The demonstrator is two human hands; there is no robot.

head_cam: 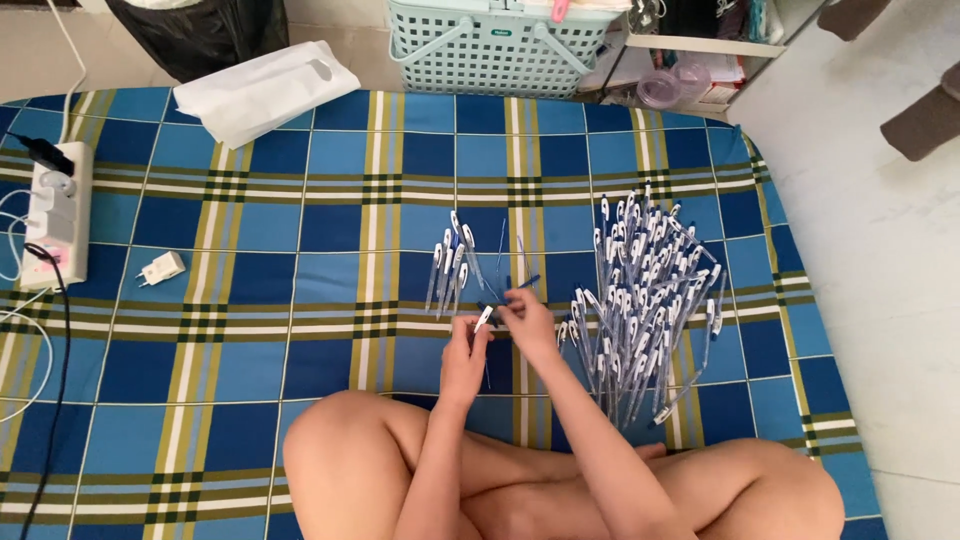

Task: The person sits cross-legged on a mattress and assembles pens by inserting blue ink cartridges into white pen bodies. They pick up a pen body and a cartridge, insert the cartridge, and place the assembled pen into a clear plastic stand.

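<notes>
While the person is sitting cross-legged on the blue plaid mat [300, 260], both hands are meeting just in front of the knees, between two groups of pens. The left hand [468, 352] is pinching a pen [484, 318] near its white cap end, with the cap pointing up and away from the body; the fingers are closing round the barrel, so this grip is clenched on the pen. The right hand [528, 318] is sitting just beside it, touching or nearly touching, fingertips working at a thin dark blue piece [524, 284] that is angling up and to the right. Whether that piece is a refill or a loose barrel part is too small to tell; the right grip is pinched on it.

Long axes are running mostly away from the person. The small row of pens [450, 262] is lying just beyond the left hand, caps at the far end, nearly parallel. The large heap of pens [645, 300] is spreading to the right of the right hand, near it, and this hand is the closer one to it.

Further off, a power strip [55, 215] and a white charger plug [162, 268] are lying on the mat's left side, a white bag [262, 88] and a pale green basket [490, 45] beyond the far edge.
</notes>
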